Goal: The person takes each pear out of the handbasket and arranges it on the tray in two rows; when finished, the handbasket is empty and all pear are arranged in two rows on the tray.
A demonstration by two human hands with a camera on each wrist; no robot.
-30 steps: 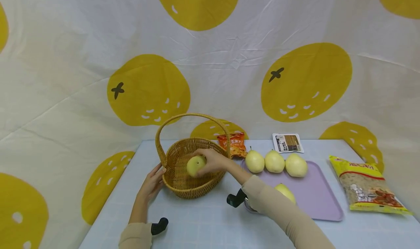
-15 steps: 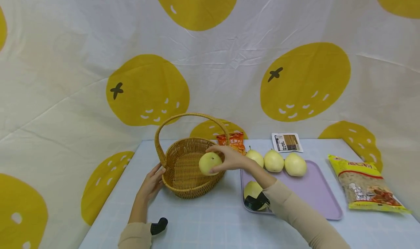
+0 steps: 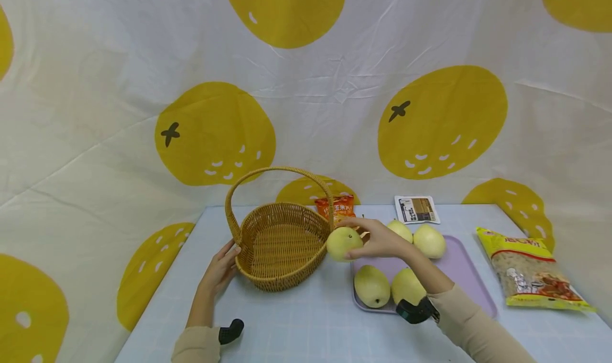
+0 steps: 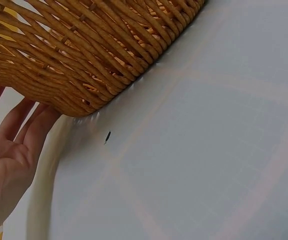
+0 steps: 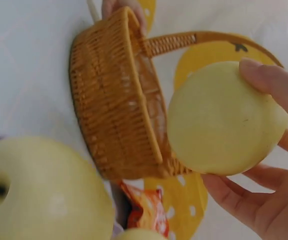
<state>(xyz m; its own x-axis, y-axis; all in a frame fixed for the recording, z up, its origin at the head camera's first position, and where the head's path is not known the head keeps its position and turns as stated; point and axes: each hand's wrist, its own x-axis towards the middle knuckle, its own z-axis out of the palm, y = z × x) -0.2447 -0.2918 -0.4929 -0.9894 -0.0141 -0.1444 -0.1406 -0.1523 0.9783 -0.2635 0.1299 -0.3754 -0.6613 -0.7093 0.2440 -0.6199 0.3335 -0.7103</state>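
A brown wicker basket (image 3: 282, 246) with a tall arched handle stands on the table, its woven floor bare in the head view. My left hand (image 3: 221, 270) holds its left side near the handle's base; in the left wrist view the fingers (image 4: 36, 125) lie against the outer weave. Between thumb and fingers, my right hand (image 3: 377, 241) pinches a pale yellow pear (image 3: 343, 244) just outside the basket's right rim. More pears lie on a purple tray (image 3: 470, 278) to the right, including a front one (image 3: 372, 286) and a back one (image 3: 429, 241). My right hand hides part of the back row.
An orange snack bag (image 3: 341, 206) is behind the basket's right side. Behind the tray lies a small white-and-brown packet (image 3: 417, 210). A yellow-edged bag (image 3: 533, 272) lies right of the tray. A fruit-printed cloth (image 3: 306, 113) hangs behind the table.
My right hand has carried the pear out of the basket, moving right toward the tray. The front pears on the tray have come into view. My left hand has stayed at the basket.
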